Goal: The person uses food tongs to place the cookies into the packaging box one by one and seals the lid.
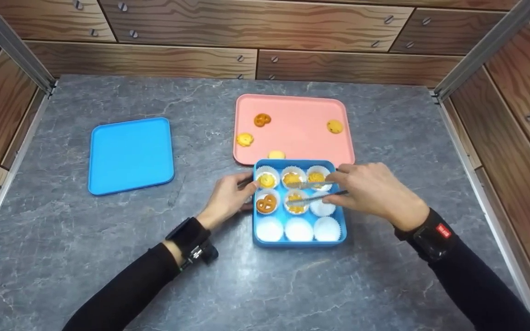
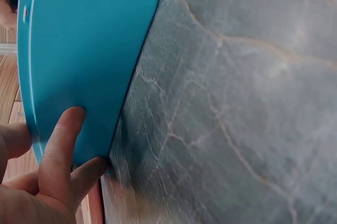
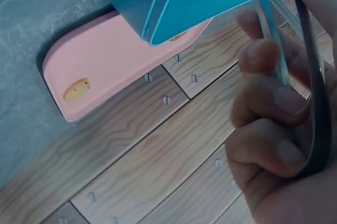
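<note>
My left hand [image 1: 229, 198] holds the left wall of a blue box [image 1: 300, 245], thumb at the rim and fingers against the outside. White paper cups fill the box in rows. Yellow cookies lie in the back-row cups. A pretzel [image 1: 266, 203] sits in the middle row's left cup, beside a yellow cookie [image 1: 297, 209] in the central cup. My right hand [image 1: 368, 193] grips metal tongs [image 3: 317, 103] over the box's right side. The tongs' arms are spread, one tip at the central cookie and the other near the back row.
Behind the box lies a pink tray [image 1: 295, 110] with a pretzel [image 1: 262, 120], a yellow cookie [image 1: 245, 139], a round speckled cookie [image 1: 335, 126] and a pale cookie [image 1: 276, 155]. A flat blue tray or lid [image 1: 131, 156] lies at left. Wood-patterned walls [image 1: 191, 23] border the grey table.
</note>
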The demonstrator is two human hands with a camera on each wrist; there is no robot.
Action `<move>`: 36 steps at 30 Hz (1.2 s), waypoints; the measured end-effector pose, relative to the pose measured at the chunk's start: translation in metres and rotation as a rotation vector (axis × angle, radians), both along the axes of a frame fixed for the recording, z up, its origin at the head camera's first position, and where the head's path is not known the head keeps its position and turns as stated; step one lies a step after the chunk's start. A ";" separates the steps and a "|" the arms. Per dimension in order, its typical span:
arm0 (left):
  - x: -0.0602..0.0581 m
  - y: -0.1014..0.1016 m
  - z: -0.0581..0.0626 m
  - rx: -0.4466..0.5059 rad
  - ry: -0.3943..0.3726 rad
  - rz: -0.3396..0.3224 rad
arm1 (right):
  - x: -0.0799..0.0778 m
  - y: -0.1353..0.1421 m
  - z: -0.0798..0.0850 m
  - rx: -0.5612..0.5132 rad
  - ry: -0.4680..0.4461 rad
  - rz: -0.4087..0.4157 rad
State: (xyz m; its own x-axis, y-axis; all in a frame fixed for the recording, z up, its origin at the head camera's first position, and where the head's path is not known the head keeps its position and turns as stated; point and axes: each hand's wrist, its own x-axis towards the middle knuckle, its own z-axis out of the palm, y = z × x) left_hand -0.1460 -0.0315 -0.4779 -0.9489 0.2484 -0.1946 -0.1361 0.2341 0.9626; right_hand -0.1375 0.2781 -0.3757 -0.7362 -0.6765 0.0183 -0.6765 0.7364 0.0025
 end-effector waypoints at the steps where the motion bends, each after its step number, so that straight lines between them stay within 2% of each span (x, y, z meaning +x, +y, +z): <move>1: 0.000 0.000 0.000 0.002 -0.003 0.002 | -0.002 0.001 0.000 -0.025 0.004 -0.005; 6: 0.000 0.000 -0.001 0.038 -0.031 0.008 | -0.016 -0.001 -0.001 -0.133 0.051 -0.042; 11: -0.001 0.001 -0.001 0.048 -0.030 0.010 | -0.033 -0.009 -0.001 -0.171 0.092 -0.103; 15: 0.000 0.002 0.000 0.046 -0.036 0.007 | -0.046 -0.017 -0.001 -0.128 0.105 -0.151; 20: 0.001 0.002 -0.001 0.054 -0.036 0.000 | -0.062 -0.024 -0.004 -0.052 0.117 -0.172; 29: 0.000 0.002 -0.001 0.064 -0.042 0.002 | -0.086 -0.038 -0.011 0.045 0.082 -0.155; 36: -0.001 0.001 -0.001 0.065 -0.048 0.002 | -0.094 -0.045 -0.017 0.065 0.063 -0.137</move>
State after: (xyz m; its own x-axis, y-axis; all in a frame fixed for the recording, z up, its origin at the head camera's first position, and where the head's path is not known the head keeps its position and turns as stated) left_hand -0.1471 -0.0303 -0.4790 -0.9392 0.2603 -0.2238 -0.1832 0.1715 0.9680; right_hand -0.2316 0.2332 -0.3927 -0.8205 -0.5710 0.0268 -0.5667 0.8187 0.0922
